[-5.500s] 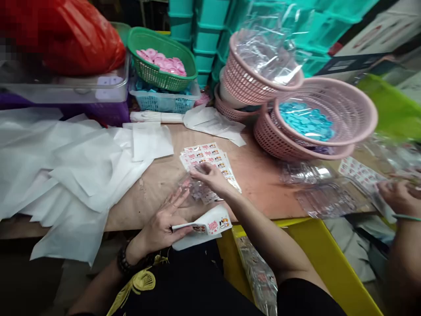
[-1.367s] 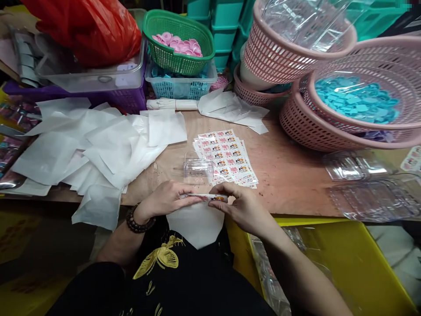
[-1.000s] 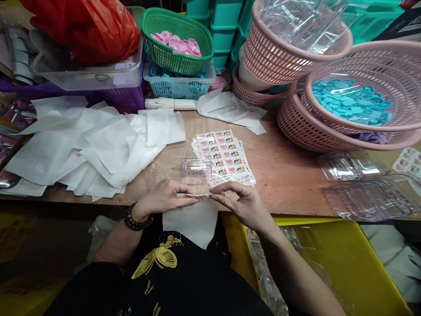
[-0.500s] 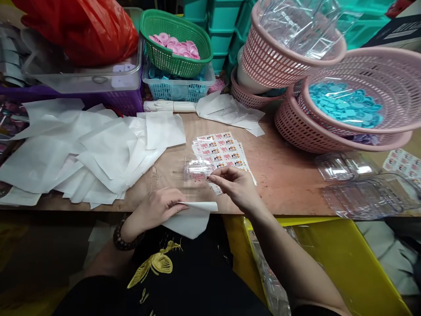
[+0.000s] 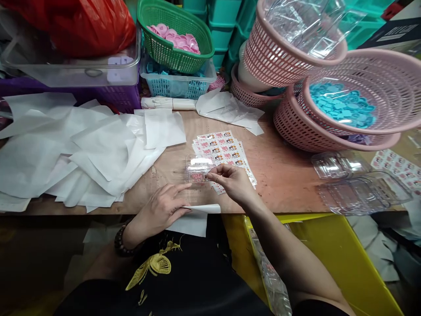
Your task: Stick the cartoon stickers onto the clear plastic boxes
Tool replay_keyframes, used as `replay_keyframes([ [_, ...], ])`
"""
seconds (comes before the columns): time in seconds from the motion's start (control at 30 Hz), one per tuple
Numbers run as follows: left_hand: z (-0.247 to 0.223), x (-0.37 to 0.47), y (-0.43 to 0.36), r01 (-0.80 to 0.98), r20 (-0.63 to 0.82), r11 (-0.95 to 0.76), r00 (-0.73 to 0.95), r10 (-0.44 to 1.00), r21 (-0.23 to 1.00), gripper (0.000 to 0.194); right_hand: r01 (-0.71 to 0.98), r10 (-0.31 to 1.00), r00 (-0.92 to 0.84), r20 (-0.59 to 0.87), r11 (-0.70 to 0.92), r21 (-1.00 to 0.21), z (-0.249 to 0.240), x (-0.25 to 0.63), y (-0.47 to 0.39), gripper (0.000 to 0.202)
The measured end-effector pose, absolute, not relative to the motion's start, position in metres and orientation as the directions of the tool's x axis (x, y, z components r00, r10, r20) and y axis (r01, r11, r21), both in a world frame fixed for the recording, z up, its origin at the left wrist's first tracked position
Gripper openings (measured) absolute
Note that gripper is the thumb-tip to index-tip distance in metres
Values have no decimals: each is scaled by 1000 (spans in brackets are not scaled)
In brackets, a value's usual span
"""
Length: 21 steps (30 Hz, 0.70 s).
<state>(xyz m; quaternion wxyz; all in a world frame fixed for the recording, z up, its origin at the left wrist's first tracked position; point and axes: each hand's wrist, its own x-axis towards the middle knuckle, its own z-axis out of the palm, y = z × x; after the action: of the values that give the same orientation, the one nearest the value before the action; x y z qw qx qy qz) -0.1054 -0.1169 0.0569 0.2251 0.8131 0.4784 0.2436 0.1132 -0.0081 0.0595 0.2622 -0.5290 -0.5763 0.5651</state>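
While your left hand [image 5: 161, 207] pinches white paper [image 5: 192, 223] at lower centre, your right hand [image 5: 233, 181] pinches a sticker [image 5: 198, 177] by its edge, seemingly to steady it against the clear box [image 5: 194, 167].

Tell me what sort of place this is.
Probably a small packing or assembly workshop: sticker sheets lie on a wooden table, a green basket holds many pink pieces, and teal bins stand stacked behind.

Dim room, glare on clear plastic [image 5: 329, 44], blurred, stretched edges.
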Motion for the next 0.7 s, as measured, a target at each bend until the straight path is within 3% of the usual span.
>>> replay_keyframes([
  [0.7, 53, -102, -112, 657, 189, -463, 446, 875, 596, 13, 361, 927, -272, -258, -150, -920, 57, 113, -9, 28],
])
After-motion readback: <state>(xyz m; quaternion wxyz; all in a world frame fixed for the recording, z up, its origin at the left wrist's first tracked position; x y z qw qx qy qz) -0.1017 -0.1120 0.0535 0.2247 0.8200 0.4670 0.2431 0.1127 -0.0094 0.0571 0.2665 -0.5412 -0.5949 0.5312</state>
